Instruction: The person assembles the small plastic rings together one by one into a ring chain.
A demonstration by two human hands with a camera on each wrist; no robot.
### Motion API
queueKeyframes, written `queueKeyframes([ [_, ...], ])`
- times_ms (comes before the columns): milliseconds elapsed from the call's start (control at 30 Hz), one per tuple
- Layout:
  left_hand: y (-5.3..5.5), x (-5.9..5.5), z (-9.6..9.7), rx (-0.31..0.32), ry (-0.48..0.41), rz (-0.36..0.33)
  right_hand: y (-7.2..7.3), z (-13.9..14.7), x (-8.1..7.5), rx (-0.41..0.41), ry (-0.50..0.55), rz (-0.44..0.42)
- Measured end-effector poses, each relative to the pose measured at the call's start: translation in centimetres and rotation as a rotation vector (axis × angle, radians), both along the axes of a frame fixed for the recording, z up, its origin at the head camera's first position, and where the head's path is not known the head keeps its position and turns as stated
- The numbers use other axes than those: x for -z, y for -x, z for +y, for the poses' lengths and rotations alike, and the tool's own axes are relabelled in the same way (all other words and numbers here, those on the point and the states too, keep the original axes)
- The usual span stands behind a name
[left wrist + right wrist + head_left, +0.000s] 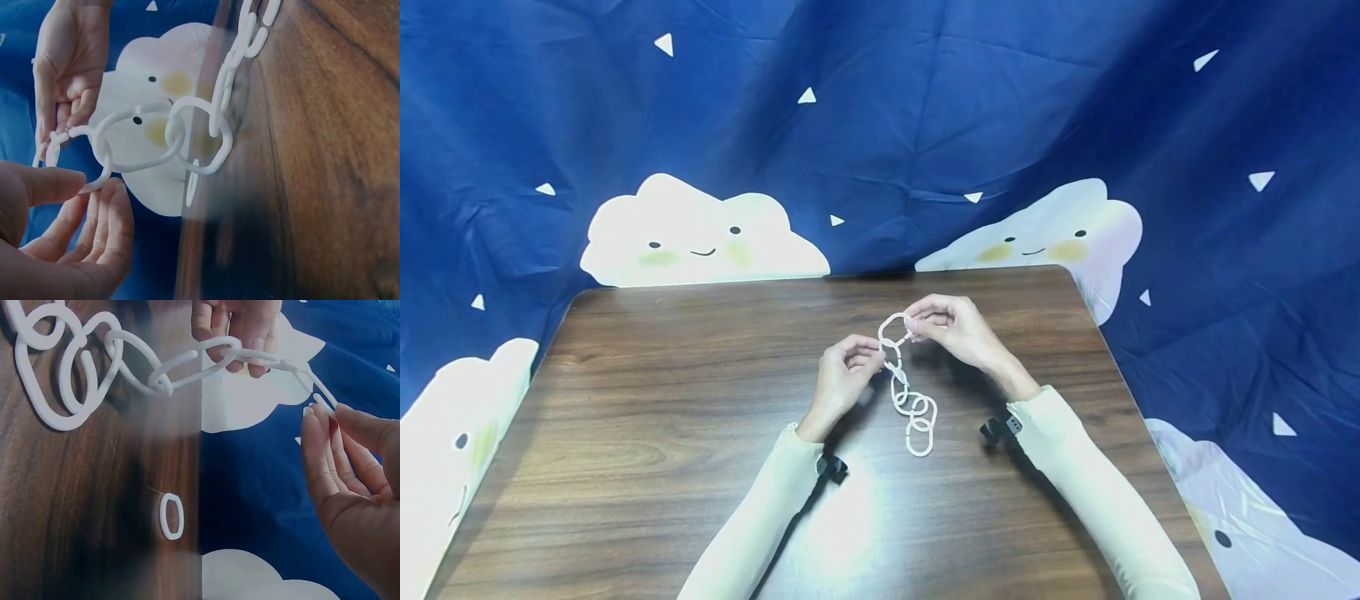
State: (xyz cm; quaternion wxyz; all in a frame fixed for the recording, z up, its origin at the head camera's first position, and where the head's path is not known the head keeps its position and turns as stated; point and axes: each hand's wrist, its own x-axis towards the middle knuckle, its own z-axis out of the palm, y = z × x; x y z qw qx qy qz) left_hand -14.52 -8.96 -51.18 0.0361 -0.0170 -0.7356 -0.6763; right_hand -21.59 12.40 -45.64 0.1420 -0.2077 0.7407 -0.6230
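A chain of several white plastic links (919, 454) hangs between and below both hands, its lower links lying over the wooden table in the head view. The right hand (957, 332) pinches the top link (324, 390) between thumb and fingertips. Lower and to its left, the left hand (844, 377) holds another link (100, 182) close to the top, thumb on one side and fingers on the other. In the right wrist view, the chain runs from the right fingertips past the left fingers toward the table.
The brown wooden table (662, 417) has a blue curtain (880, 125) with white clouds behind it. A small white oval (164, 515) shows near the table edge in the right wrist view. Black wrist cameras (832, 468) sit at both cuffs.
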Motion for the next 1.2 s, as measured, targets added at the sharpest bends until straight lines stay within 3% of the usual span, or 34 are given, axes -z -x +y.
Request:
queueKeyframes([
  [333, -0.2, -0.7, 0.0, -0.017, -0.029, 0.003, -0.3, -0.2, -1.1, -0.022, -0.009, 0.023],
  [533, 0.1, -1.0, -0.2, -0.043, -0.065, 0.049, -0.3, -0.1, -2.2, -0.015, -0.035, 0.057],
  [833, 0.5, -3.2, -0.3, -0.048, -0.111, 0.147, -0.2, 0.1, -2.6, -0.023, -0.051, 0.06],
  [1200, 0.5, -4.7, -0.4, -0.004, -0.042, 0.132, -0.3, 0.0, -2.3, -0.053, -0.043, 0.047],
])
